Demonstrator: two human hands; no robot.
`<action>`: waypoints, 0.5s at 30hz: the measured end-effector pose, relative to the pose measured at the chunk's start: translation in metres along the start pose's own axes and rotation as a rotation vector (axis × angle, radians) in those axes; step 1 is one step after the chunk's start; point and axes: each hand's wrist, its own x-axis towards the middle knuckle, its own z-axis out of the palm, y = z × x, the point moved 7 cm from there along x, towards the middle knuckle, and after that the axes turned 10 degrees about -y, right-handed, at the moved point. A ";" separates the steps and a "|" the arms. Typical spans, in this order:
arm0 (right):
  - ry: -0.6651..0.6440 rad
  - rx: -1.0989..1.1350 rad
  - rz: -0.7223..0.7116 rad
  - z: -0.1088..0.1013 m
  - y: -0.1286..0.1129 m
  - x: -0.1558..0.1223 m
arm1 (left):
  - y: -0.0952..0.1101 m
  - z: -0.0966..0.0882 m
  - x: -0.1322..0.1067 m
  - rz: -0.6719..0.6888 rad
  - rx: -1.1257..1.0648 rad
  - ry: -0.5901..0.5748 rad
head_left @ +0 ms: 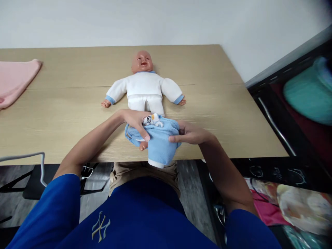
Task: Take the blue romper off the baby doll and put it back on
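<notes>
At six o'clock of the doll (pixel 144 85), left hand (pixel 135 120) and right hand (pixel 192 133), half-curled, grip blue clothing (pixel 161 145); pink cloth (pixel 17 81) lies at nine.

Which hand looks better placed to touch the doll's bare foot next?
Probably the left hand: it sits nearer the foot, while the right hand holds the opposite side of the blue garment.

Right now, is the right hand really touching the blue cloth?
Touching. The head view shows it: the right hand lays its thumb against the blue cloth, with no gap.
</notes>
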 end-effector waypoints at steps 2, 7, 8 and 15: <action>0.061 0.132 0.030 0.001 0.014 0.002 | -0.005 0.004 0.000 -0.014 -0.017 -0.042; 0.207 0.330 0.120 0.005 0.038 -0.003 | -0.024 -0.019 -0.007 0.064 -0.007 0.176; 0.186 0.331 0.120 0.007 0.037 -0.004 | -0.028 -0.023 -0.008 0.074 -0.019 0.221; -0.124 0.293 0.173 0.028 0.023 -0.016 | -0.044 -0.030 -0.009 0.054 -0.154 0.316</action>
